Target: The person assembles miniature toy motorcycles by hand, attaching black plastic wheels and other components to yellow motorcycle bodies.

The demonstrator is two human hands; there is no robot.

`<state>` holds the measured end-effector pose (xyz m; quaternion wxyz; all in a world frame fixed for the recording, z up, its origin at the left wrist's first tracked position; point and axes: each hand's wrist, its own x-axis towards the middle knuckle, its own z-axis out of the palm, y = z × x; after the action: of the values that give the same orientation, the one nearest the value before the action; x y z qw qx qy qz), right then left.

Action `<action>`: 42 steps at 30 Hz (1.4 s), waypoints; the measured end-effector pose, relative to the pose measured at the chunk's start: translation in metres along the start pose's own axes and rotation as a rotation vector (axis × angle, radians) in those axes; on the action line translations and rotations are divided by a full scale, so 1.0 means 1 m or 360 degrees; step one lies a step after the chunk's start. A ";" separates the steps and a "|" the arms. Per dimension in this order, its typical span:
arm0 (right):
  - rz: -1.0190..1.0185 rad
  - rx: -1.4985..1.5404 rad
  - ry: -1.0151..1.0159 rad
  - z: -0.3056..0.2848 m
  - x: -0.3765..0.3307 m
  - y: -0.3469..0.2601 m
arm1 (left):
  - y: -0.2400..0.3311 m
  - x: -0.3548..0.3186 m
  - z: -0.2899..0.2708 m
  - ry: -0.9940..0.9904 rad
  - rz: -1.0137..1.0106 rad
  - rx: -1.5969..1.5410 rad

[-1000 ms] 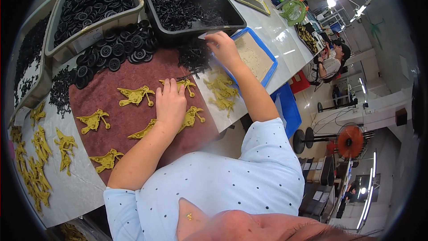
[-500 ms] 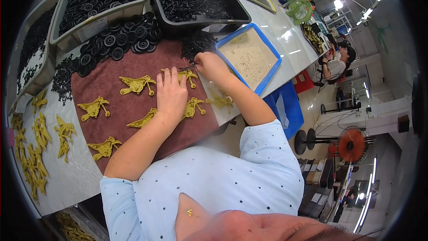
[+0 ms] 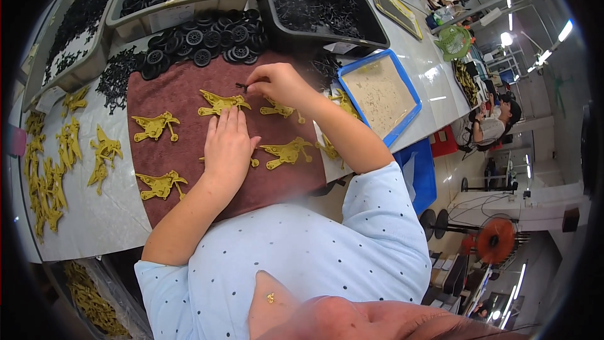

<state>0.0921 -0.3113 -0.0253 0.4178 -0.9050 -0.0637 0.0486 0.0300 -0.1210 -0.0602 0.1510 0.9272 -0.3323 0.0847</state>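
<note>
My left hand (image 3: 226,148) lies with fingers outstretched, its fingertips on the lower edge of a yellow plastic part (image 3: 214,102) in the middle of the far row. Just above that part's right end, my right hand (image 3: 280,85) pinches a small black plastic piece (image 3: 243,86). To the right is another yellow part (image 3: 277,109), partly behind my right wrist. More such parts rest on the brown cloth (image 3: 189,151): one at the left (image 3: 156,127), one nearer (image 3: 160,184), one right of my left hand (image 3: 286,152). My left hand mostly covers a further one.
Black wheels (image 3: 201,41) are heaped at the cloth's far edge. Behind stand grey bins (image 3: 182,9) and a black bin (image 3: 327,39) of black parts. A blue tray (image 3: 384,94) sits at right. Loose yellow parts (image 3: 47,182) cover the table's left. Other people sit farther off.
My right hand has moved left from the small black pieces to the middle yellow part, carrying a black piece. My left hand has shifted from the right-hand part to this one. The view has shifted.
</note>
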 end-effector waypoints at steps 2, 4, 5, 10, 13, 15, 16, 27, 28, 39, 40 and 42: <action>0.0023 0.0048 -0.0094 0.006 0.010 -0.006 | -0.003 -0.003 0.005 -0.0017 0.0003 0.0002; -0.0036 -0.0151 -0.0205 0.014 0.021 -0.004 | -0.008 -0.006 0.009 0.0082 0.0012 -0.0032; -0.0099 -0.0341 -0.0293 0.018 0.026 -0.003 | -0.010 -0.007 0.010 0.0079 -0.0010 -0.0047; -0.0086 -0.0389 -0.0346 0.014 0.026 -0.004 | -0.008 -0.004 0.009 0.0081 0.0030 -0.0005; -0.0059 -0.0364 -0.0354 0.012 0.027 -0.002 | -0.010 -0.005 0.011 0.0121 0.0041 -0.0018; -0.0065 -0.0347 -0.0338 0.010 0.028 -0.002 | -0.010 -0.004 0.010 0.0107 0.0027 -0.0041; -0.0039 -0.0343 -0.0368 0.008 0.027 -0.005 | -0.010 -0.004 0.009 0.0097 0.0021 -0.0056; -0.0036 -0.0404 -0.0575 0.002 0.040 -0.008 | -0.010 -0.002 0.008 0.0121 0.0017 -0.0050; -0.0041 -0.0414 -0.0611 0.001 0.041 -0.008 | -0.010 -0.002 0.008 0.0118 0.0018 -0.0034; -0.0010 -0.0300 -0.0517 0.004 0.034 0.015 | -0.009 -0.001 0.010 0.0138 0.0048 -0.0031; -0.0239 -0.0331 -0.0361 0.002 0.031 0.018 | -0.010 -0.001 0.011 0.0134 0.0028 -0.0040; -0.0323 -0.0275 -0.0071 -0.012 0.024 0.016 | -0.012 -0.002 0.010 0.0146 0.0036 -0.0063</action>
<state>0.1183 -0.3270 -0.0300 0.3395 -0.9252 -0.1681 0.0204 0.0369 -0.1138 -0.0725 0.1833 0.9153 -0.3372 0.1222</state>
